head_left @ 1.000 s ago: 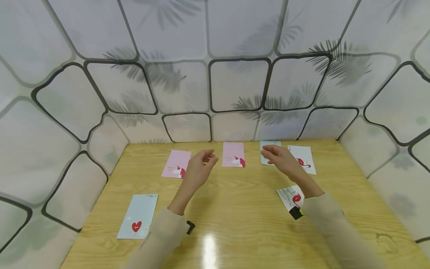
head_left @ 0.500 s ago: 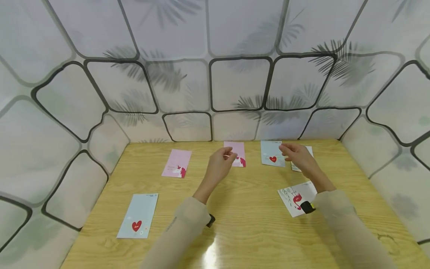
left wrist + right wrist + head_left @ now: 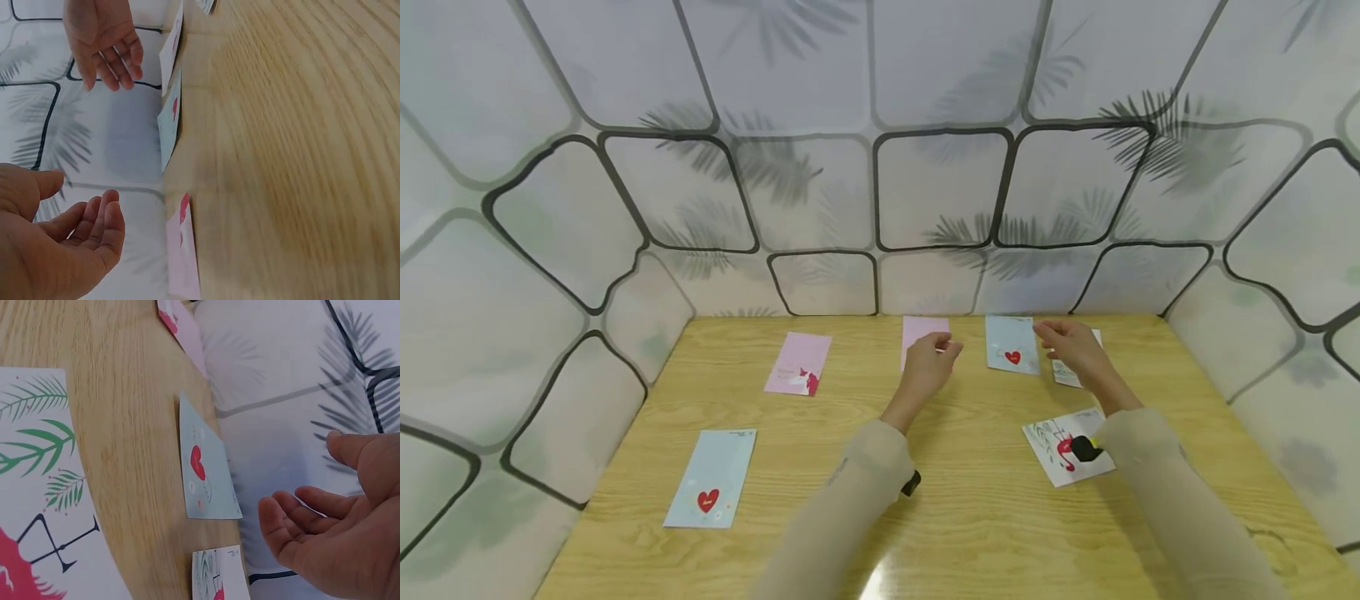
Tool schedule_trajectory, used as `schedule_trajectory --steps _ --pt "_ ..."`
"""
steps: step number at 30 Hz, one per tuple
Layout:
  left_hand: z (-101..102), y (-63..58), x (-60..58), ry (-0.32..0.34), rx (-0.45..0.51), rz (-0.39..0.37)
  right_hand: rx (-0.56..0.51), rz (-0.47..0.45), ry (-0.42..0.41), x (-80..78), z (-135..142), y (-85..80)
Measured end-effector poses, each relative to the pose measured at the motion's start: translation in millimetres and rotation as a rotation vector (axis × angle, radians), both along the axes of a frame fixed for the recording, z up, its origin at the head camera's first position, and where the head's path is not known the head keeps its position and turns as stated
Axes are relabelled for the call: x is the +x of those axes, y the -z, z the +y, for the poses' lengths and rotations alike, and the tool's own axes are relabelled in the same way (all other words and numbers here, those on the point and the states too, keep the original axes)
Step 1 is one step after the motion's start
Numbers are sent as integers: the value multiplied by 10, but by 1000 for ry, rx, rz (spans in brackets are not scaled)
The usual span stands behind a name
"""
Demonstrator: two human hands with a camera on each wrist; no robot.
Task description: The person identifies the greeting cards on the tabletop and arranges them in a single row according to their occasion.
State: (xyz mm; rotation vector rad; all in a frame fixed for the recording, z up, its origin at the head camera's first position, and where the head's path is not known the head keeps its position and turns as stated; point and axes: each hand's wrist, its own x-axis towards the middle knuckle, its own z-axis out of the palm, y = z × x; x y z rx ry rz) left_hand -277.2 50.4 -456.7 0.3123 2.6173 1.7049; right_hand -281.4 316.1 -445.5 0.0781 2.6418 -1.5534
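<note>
My left hand [image 3: 927,367] hovers over the table in front of the rear pink card [image 3: 916,332], partly covering it in the head view. Its fingers are loosely bent and hold nothing, as the left wrist view confirms. Above the far right of the table is my right hand [image 3: 1072,348], also holding nothing, fingers relaxed. Beside it lies a light blue card with a red heart [image 3: 1011,343]. A white card [image 3: 1064,372] is partly hidden behind that hand. Nearer, under the right wrist, lies a white card with a red flamingo and green leaves [image 3: 1066,446].
Another pink card [image 3: 798,364] lies at the back left of the wooden table [image 3: 820,442]. A larger light blue card with a heart [image 3: 711,477] is at the front left. A patterned cloth wall [image 3: 940,192] rises behind the table and at both sides.
My left hand has moved right, from beside the left pink card to the rear one. The right hand has shifted right, uncovering the blue heart card. No card was taken up.
</note>
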Motion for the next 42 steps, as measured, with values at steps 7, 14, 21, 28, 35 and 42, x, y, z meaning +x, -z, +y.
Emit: schedule_trajectory --steps 7,14,21,28,35,42 --pt "281 116 -84 -25 -39 -18 9 9 34 -112 4 75" --pt "457 273 -136 -50 -71 -38 65 57 35 -232 -2 170" --pt "600 385 -150 -89 -107 -64 211 102 20 -365 8 258" --pt "657 456 -133 -133 -146 -55 347 173 41 -476 -30 306" --pt "735 505 -165 -155 -210 -35 412 173 46 -629 -94 377" --pt "815 532 -159 -194 -321 -27 464 95 62 -723 -217 466"
